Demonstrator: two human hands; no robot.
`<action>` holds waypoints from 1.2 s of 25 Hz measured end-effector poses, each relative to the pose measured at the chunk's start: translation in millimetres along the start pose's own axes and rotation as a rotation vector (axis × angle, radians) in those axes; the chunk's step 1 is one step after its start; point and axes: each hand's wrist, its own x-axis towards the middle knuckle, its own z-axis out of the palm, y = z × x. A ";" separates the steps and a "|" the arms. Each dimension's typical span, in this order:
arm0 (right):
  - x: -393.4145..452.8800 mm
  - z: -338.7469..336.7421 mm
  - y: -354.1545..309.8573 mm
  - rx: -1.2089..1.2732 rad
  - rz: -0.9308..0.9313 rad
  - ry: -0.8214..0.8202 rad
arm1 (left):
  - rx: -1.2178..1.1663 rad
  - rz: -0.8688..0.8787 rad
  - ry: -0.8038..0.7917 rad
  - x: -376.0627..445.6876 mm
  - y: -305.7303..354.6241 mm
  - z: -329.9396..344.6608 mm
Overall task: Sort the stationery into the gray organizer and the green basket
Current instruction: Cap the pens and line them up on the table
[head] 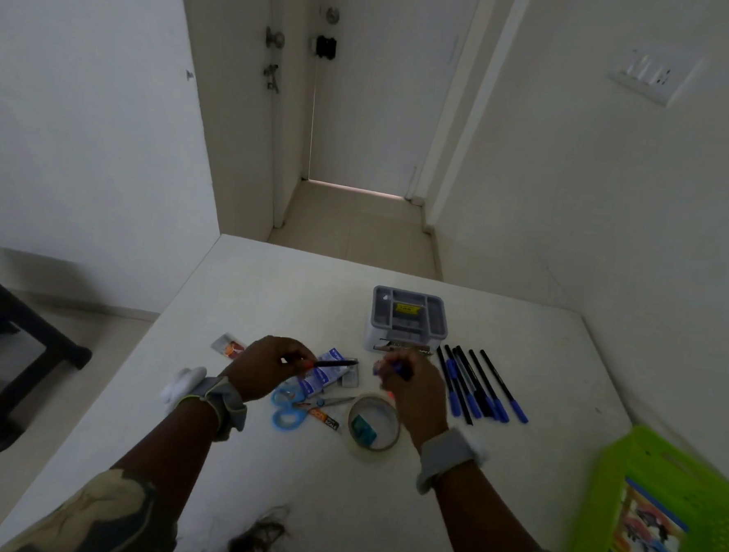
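Left hand point(269, 366) pinches a black pen point(335, 363) by its rear end, barrel held roughly level, tip pointing toward the right hand point(411, 389). Right hand's fingers are curled around a small blue piece, probably the pen's cap point(396, 367); too blurred to be sure. Both hands hover just in front of the gray organizer point(409, 321).

Gray organizer sits on the white table point(310, 298), past the middle, compartments facing up, a yellow label inside one. Just right of the organizer: a row of black pens with blue caps point(482, 385), lying side by side, caps toward the camera. In front of the organizer, under the hands: a blue-and-white packet point(326, 378) next to a small gray item I can't identify. Nearer the camera than that: blue-handled scissors point(288, 407), an orange-and-black tube point(324, 416) touching the scissors' blades, and a roll of clear tape point(373, 425) with a teal sharpener-like block point(364, 427) inside its ring. Left of the organizer, past the left hand: a small sachet point(230, 346) and a white crumpled thing point(183, 382) by the wrist.

Green basket point(658, 473) is well right of the organizer, at the table's near-right edge, a colourful printed book or pack point(645, 536) lying in it.
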 end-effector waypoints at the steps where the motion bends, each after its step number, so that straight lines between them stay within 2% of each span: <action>1: 5.1 -6.3 -4.1 0.129 0.075 0.052 | -0.029 0.019 0.036 1.3 4.7 0.6; 3: 11.2 -14.1 -10.4 0.253 0.149 0.062 | -0.072 0.034 0.089 3.1 13.8 1.9; 6: 13.2 -17.1 -17.6 0.284 0.107 0.035 | -0.109 0.034 0.131 5.7 25.1 3.0; 16: 15.8 -14.4 -17.7 0.117 -0.040 -0.020 | -0.136 0.045 0.134 9.6 38.5 5.7; 21: 17.9 -14.4 -14.4 0.085 -0.060 -0.094 | -0.043 0.045 0.092 11.9 42.0 6.0; 25: 19.6 -12.0 -18.4 0.124 -0.049 -0.189 | -0.018 0.010 -0.022 14.5 51.2 2.9; 30: 23.1 -14.7 -17.0 0.110 -0.140 -0.185 | -0.217 -0.077 -0.152 14.0 63.3 -8.1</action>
